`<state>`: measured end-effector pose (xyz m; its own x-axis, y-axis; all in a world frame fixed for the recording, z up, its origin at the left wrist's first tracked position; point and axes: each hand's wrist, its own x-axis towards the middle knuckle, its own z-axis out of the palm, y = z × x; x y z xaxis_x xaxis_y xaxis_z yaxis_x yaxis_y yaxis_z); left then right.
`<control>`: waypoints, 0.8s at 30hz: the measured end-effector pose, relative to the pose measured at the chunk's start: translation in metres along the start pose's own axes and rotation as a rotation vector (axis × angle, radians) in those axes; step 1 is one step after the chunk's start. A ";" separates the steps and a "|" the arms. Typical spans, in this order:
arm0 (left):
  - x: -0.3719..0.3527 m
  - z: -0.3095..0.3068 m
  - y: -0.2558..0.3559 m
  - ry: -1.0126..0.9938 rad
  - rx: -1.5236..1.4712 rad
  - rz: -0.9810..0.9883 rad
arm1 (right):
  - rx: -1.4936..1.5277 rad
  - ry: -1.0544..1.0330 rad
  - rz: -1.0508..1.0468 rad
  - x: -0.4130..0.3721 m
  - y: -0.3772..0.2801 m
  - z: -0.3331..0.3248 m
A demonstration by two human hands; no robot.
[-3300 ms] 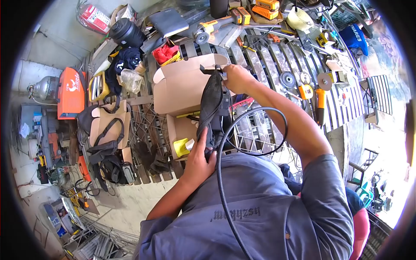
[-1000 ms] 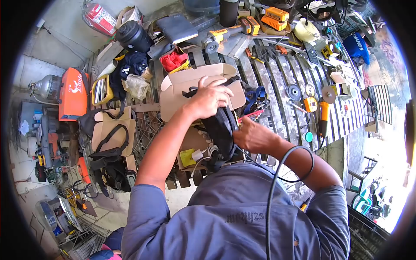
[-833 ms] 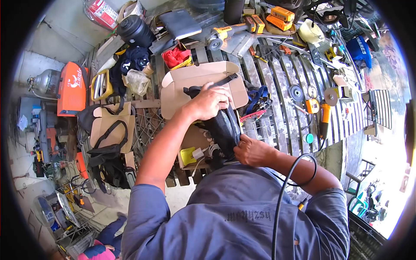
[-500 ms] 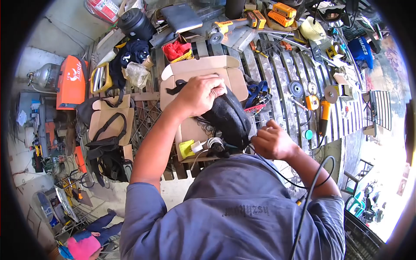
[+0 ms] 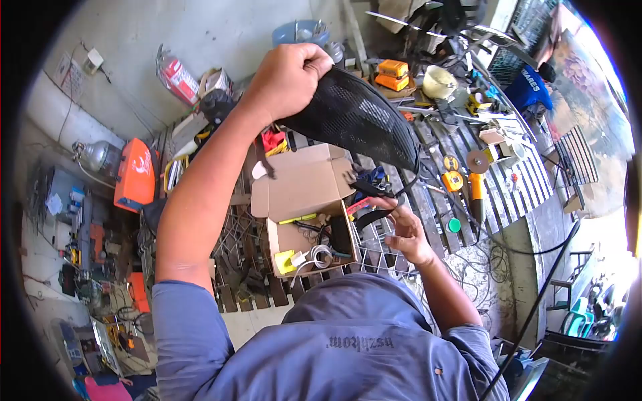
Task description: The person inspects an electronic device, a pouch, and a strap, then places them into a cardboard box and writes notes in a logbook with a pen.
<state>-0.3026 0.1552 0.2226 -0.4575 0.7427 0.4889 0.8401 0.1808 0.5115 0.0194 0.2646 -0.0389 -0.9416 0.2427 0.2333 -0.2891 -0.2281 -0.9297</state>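
My left hand is closed on the upper end of a black mesh pouch, raised above the bench and tilted down to the right. A black cable and strap hang near its lower right end. Below that end is my right hand, its fingers apart beside the loose black strap. Under the pouch stands an open cardboard box. In it lie a white charger with a coiled white cable, a yellow item and dark cords.
On the slatted bench lie an angle grinder, a yellow tape measure and a green round lid. Orange battery packs sit at the back. A black cable runs along my right side.
My left hand has lifted the mesh pouch up and away from the box, uncovering its contents. The right hand has moved lower and its fingers have opened. The view has tilted upward.
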 end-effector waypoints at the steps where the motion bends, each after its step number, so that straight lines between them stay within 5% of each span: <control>1: 0.005 -0.003 0.007 -0.016 -0.001 -0.006 | 0.010 0.034 -0.017 0.000 -0.016 0.012; 5: 0.011 -0.001 0.021 0.017 -0.105 -0.036 | 0.102 0.052 -0.200 -0.007 -0.074 0.033; 11: 0.001 0.055 0.018 -0.068 -0.526 -0.239 | 0.625 -0.230 -0.084 -0.051 -0.192 0.120; 14: -0.023 0.095 0.036 -0.112 -0.567 -0.262 | 0.225 -0.187 -0.421 -0.059 -0.261 0.168; 19: -0.062 0.161 0.057 -0.118 -0.588 -0.212 | -0.197 0.199 -0.572 -0.062 -0.309 0.190; 21: -0.076 0.164 0.066 -0.100 -0.498 -0.173 | -0.424 0.449 -0.497 -0.080 -0.304 0.176; 24: -0.081 0.169 0.065 -0.081 -0.486 -0.152 | -0.596 0.532 -0.010 -0.126 -0.284 0.156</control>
<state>-0.1617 0.2157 0.0971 -0.5240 0.7823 0.3368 0.5244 -0.0153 0.8513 0.1931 0.1514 0.2404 -0.6875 0.6937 0.2150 -0.0150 0.2824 -0.9592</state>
